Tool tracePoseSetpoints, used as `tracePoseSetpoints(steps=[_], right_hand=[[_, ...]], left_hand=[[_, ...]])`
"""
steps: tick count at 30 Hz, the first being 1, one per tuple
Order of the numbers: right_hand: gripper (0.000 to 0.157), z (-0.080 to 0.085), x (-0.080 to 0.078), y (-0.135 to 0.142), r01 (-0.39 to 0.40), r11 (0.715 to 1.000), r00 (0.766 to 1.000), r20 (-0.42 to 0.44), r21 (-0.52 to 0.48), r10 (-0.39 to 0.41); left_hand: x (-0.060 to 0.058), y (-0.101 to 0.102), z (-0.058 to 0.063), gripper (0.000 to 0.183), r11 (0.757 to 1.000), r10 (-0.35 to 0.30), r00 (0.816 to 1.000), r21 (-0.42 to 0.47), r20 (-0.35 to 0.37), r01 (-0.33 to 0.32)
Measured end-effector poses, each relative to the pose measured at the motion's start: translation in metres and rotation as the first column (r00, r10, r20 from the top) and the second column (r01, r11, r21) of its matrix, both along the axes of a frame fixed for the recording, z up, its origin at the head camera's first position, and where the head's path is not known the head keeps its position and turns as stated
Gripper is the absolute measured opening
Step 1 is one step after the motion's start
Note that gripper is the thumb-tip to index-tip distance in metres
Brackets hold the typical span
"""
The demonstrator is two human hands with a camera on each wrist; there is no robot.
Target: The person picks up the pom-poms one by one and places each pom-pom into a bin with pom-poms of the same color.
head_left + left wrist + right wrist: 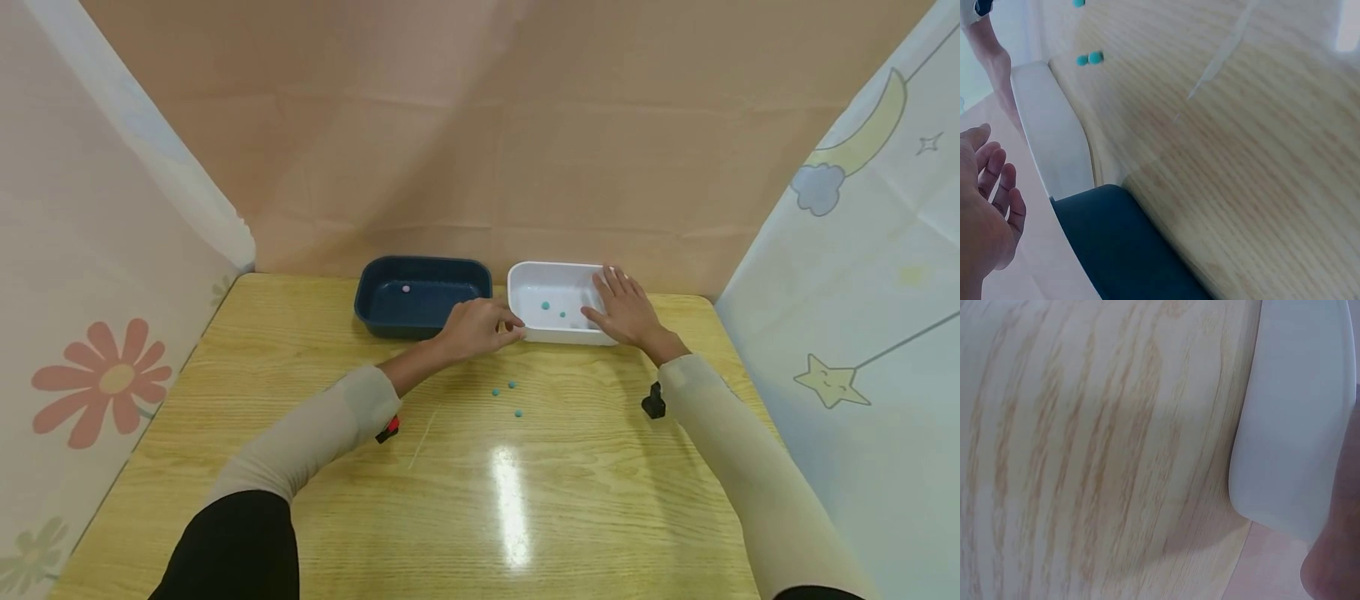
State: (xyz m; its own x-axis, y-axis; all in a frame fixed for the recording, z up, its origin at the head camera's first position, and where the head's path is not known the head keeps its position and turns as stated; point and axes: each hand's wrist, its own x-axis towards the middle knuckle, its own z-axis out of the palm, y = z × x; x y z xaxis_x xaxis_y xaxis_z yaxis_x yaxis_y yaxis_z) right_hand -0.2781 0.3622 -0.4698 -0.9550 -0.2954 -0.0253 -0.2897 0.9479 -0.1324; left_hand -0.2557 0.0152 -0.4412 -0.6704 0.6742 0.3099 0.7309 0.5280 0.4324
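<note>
In the head view, a white rectangular tub (pixel 568 337) stands on the table with two small teal balls (pixel 546 306) inside. My right hand (pixel 628 312) is spread over its right end, fingers straight and reaching across the rim. By the tub's front left corner is my left hand (pixel 480 327), thumb and forefinger near each other. The left wrist view shows that hand's fingers (pixel 1002 184) loosely bent, with nothing visible between them. To the left sits a dark blue tub (pixel 423 265) with one small pink ball (pixel 406 289) in it.
Several teal balls, among them a front one (pixel 518 413), lie on the wooden table (pixel 450 517) before the tubs. A tan backdrop (pixel 480 167) rises behind. Printed panels (pixel 885 333) flank both sides. Small black devices (pixel 654 402) hang under both wrists.
</note>
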Motion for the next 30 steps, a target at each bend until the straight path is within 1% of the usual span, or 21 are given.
tracePoseSetpoints(steps=[3,9,15,23,30], right_hand=[[0.087,0.000,0.000,0.001,-0.001,1.000,1.000,-0.003,0.005,0.001],[0.087,0.002,0.002,0.001,-0.001,1.000,1.000,0.006,0.003,0.001],[0.087,0.002,0.002,-0.001,-0.002,1.000,1.000,0.001,-0.010,0.002],[0.086,0.001,0.001,0.000,0.002,1.000,1.000,-0.005,0.000,-0.002],[0.086,0.001,0.001,-0.001,0.001,1.000,1.000,-0.007,0.007,-0.001]], left_hand=[[0.004,-0.001,-0.002,0.018,1.000,-0.020,1.000,0.000,0.005,0.020],[0.011,-0.005,-0.004,0.018,0.999,-0.033,0.999,-0.034,-0.034,0.032],[0.014,-0.015,-0.009,0.020,0.997,-0.065,0.996,-0.053,-0.068,0.061],[0.020,-0.027,-0.019,0.019,0.992,-0.084,0.996,-0.097,-0.043,0.080],[0.025,-0.033,-0.026,0.020,0.984,-0.105,0.994,-0.145,0.010,0.105]])
